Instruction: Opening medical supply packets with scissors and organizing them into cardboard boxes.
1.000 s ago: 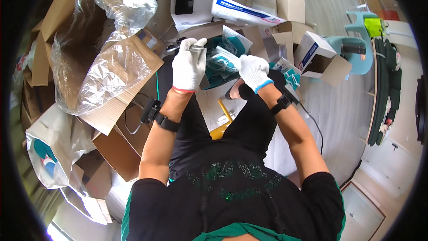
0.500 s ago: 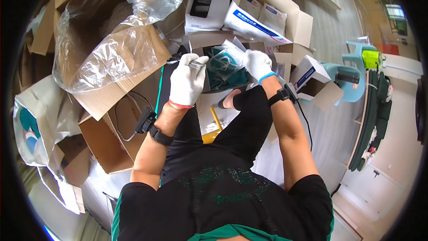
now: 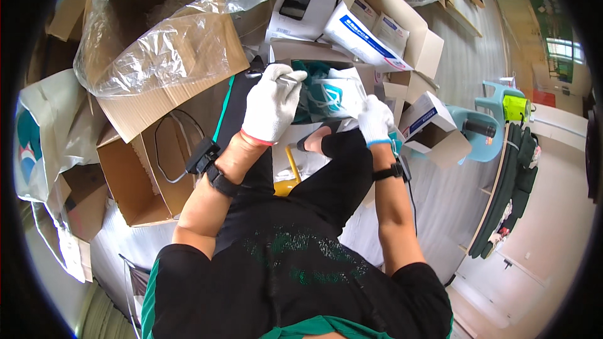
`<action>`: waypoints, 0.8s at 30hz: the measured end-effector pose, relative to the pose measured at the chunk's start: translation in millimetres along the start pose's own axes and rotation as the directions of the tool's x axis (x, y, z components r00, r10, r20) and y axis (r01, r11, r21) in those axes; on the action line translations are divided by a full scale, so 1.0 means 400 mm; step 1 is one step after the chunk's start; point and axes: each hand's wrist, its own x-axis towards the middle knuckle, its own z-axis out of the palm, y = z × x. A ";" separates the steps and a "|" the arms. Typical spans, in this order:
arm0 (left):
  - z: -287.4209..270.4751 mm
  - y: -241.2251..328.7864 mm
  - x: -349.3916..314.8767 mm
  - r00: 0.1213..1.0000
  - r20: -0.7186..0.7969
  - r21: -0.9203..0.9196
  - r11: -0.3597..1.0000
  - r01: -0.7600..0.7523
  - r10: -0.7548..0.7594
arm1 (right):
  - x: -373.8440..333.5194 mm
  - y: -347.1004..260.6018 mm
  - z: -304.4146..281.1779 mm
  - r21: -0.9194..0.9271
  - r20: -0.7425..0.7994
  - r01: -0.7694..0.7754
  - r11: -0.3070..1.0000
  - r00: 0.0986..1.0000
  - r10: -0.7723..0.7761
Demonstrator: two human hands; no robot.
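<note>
My left hand, in a white knit glove with a red cuff, is closed with thumb and fingers pressed together. Between the fingers shows a slim greyish, metal-looking thing; its kind is unclear. My right hand, gloved in white with a blue cuff, pinches the right side of a clear plastic bag with a teal piece inside. This bag is over an open carton between my legs, where more teal packed pieces lie partly hidden. A bit of teal shows beside my right wrist.
A large carton lined with clear film stands at the left, above an empty brown box. White packages fill a box ahead. At the right are a small open white box and a light-blue stool. Something yellow lies between my legs.
The clear bag with its teal piece now lies spread flatter between my hands. My right hand has moved down and slightly right; the left stays closed. The whole view has shifted somewhat.
</note>
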 end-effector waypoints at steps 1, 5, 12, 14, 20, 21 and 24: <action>-0.008 0.002 -0.007 1.000 -0.005 0.026 1.000 -0.013 0.013 | -0.014 -0.010 -0.026 0.003 0.003 0.012 1.000 1.000 -0.012; -0.010 -0.003 -0.010 0.999 -0.029 0.005 1.000 0.025 -0.025 | -0.037 -0.006 -0.072 0.138 -0.298 0.101 0.985 0.953 -0.056; -0.007 0.003 -0.022 1.000 0.001 0.036 0.999 -0.005 0.005 | -0.067 0.001 -0.069 0.137 -0.322 0.016 0.990 0.946 0.029; 0.001 0.001 -0.016 1.000 -0.016 0.024 1.000 0.012 -0.012 | -0.044 0.020 -0.027 -0.045 -0.157 -0.076 0.996 0.985 0.068; -0.021 0.000 -0.014 1.000 -0.026 0.061 0.998 -0.001 0.003 | 0.000 0.042 -0.012 0.037 -0.047 -0.052 0.998 0.997 0.054; -0.020 -0.003 -0.012 1.000 -0.026 0.060 0.998 -0.002 0.003 | 0.014 0.043 -0.010 0.070 0.010 -0.003 0.998 1.000 0.002; -0.019 0.002 -0.009 1.000 -0.016 0.039 0.999 0.018 -0.017 | 0.074 0.014 0.014 -0.039 0.188 -0.028 0.999 0.982 0.034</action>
